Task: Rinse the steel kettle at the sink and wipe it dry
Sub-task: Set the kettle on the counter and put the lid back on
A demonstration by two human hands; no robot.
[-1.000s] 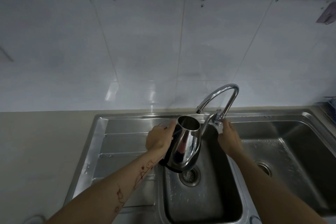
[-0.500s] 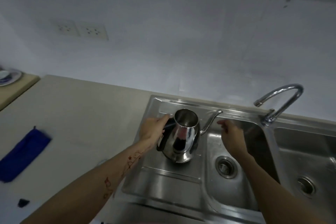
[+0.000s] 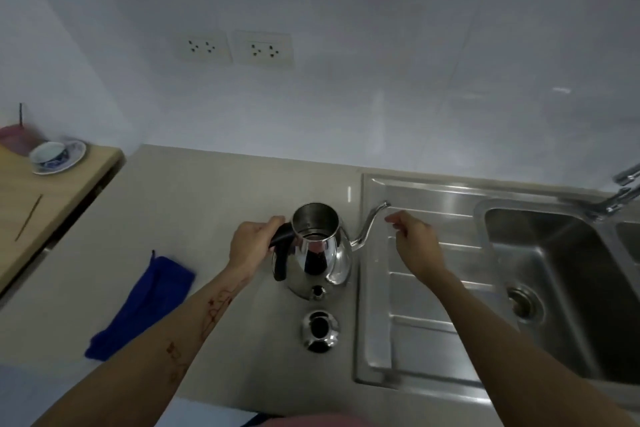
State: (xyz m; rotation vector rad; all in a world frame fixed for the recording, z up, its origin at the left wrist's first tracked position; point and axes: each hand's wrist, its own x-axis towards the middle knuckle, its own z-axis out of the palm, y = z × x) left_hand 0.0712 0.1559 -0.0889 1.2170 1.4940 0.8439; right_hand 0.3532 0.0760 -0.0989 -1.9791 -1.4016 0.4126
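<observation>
The steel kettle [image 3: 317,253] is upright and lidless over the beige counter, just left of the sink's draining board, with its thin spout pointing right. My left hand [image 3: 254,246] grips its black handle. My right hand [image 3: 415,243] hovers over the draining board beside the spout tip, fingers loosely curled and holding nothing. The kettle's steel lid [image 3: 319,330] lies on the counter in front of the kettle. A blue cloth [image 3: 145,302] lies crumpled on the counter to the left.
The steel sink [image 3: 429,291] has a ridged draining board and a basin with a drain at right; the tap [image 3: 623,194] is at the far right edge. A wooden board [image 3: 52,204] with a cup on a saucer [image 3: 55,154] stands at far left. Wall sockets [image 3: 235,47] are above.
My left hand has carried the kettle left, from over the basin and draining board to the counter. My right hand left the tap and followed beside the spout. My view swung left.
</observation>
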